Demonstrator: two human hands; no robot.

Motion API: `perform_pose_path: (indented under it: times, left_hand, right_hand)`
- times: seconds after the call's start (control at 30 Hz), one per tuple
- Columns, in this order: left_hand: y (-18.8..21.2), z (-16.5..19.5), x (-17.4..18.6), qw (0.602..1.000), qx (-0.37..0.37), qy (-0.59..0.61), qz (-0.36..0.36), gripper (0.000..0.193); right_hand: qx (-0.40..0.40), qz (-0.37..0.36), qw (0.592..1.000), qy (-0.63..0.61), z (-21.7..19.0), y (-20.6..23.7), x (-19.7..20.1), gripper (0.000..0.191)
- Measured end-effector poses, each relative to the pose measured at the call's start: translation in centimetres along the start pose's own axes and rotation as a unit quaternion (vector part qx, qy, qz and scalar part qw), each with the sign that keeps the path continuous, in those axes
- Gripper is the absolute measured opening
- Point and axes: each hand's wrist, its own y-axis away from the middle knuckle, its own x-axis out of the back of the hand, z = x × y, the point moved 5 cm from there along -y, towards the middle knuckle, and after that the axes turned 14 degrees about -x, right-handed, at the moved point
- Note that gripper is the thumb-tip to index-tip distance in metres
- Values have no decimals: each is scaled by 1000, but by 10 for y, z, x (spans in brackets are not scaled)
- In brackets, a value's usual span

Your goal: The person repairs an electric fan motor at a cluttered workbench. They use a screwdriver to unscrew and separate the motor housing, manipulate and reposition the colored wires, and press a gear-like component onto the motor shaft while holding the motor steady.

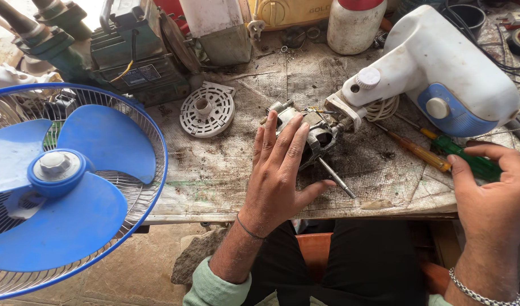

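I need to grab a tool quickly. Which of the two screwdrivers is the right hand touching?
The green-handled screwdriver, under the right hand's fingers; the orange-handled screwdriver lies beside it, untouched.

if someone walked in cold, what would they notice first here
The big blue fan in its wire cage fills the lower left. At centre, the left hand rests on a bare electric motor on the grimy workbench. The right hand grips a green-handled screwdriver beneath the white fan housing.
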Motion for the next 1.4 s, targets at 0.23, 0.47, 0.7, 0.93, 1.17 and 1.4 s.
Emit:
perform_pose_path:
  times: [0.23, 0.47, 0.7, 0.93, 1.17, 1.4]
  left_hand:
    - [-1, -4, -4, 1000, 21, 10, 12, 96]
    - [-7, 7, 13, 999, -2, 20, 29, 96]
    - [-13, 0, 19, 998, -23, 42, 32, 100]
    - [-16, 12, 41, 997, -27, 45, 56, 102]
    - [-8, -15, 50, 973, 126, 129, 146, 120]
    - [-10, -29, 49, 871, 274, 404, 53, 140]
  right_hand:
    - [59, -1, 993, -104, -35, 3, 3, 16]
    - [280, -64, 958, 29, -161, -1, 23, 24]
    - [455, -123, 841, 266, -226, -34, -47, 74]
    - [438, -217, 815, 311, -242, -58, -60, 66]
    - [457, -216, 770, 390, -251, -58, -49, 39]
    - [545, -141, 782, 269, -250, -41, -2, 31]
